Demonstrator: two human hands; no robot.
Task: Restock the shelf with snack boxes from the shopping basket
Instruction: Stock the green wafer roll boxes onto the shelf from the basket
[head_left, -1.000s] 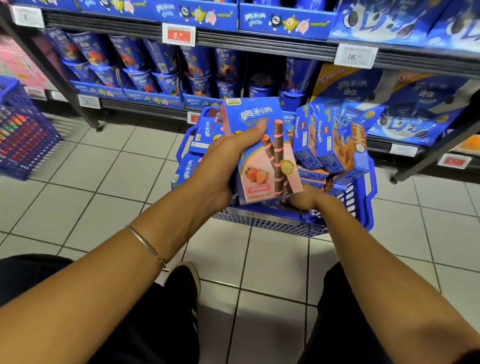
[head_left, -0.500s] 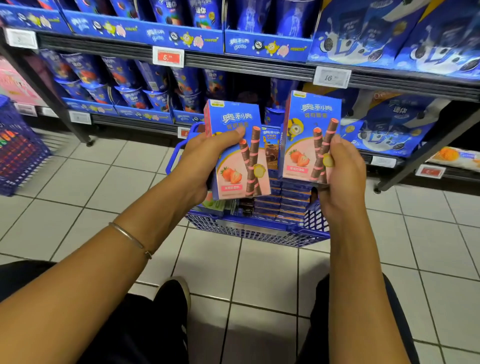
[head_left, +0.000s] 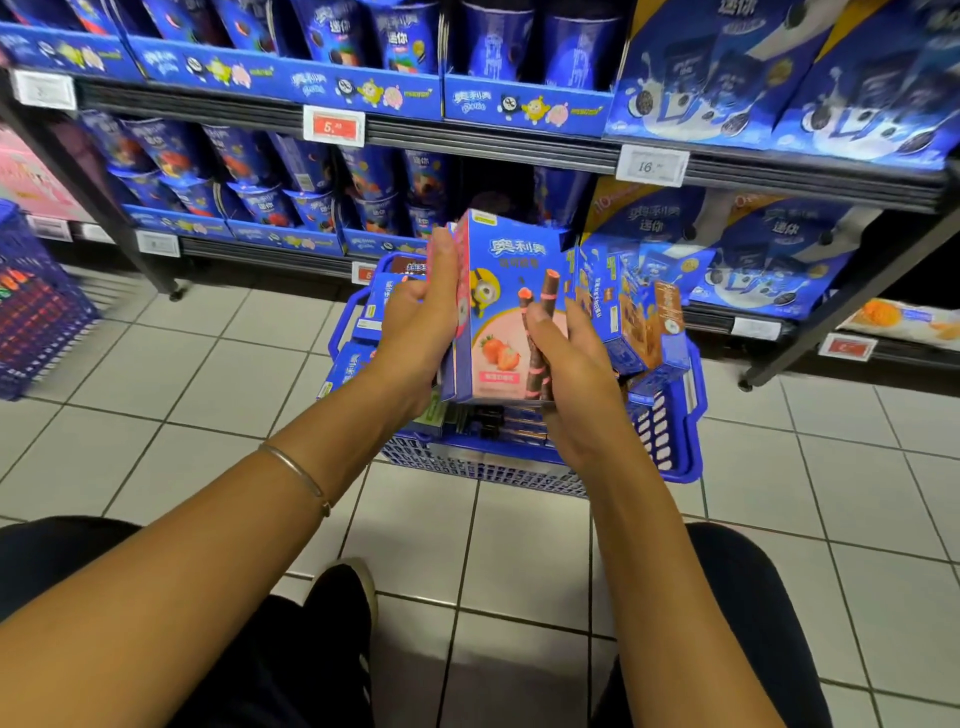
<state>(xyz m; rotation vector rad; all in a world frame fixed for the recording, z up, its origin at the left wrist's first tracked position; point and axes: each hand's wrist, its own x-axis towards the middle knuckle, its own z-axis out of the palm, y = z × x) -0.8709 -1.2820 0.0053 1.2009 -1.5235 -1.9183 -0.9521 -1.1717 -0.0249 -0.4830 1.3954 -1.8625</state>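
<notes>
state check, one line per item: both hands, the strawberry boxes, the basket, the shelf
left hand: gripping the boxes' left side
right hand: gripping their right side
strawberry snack boxes: stacked face to face, upright, held above the basket
shopping basket: on the floor, holding more boxes
shelf: stocked

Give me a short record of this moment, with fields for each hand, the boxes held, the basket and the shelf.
left hand: presses the left side of the held boxes
right hand: grips their right side, thumb on the front
strawberry wafer boxes: upright, pressed together between both hands, above the basket
shopping basket: blue, on the tiled floor, holds more boxes
shelf: stocked with blue snack packs
</notes>
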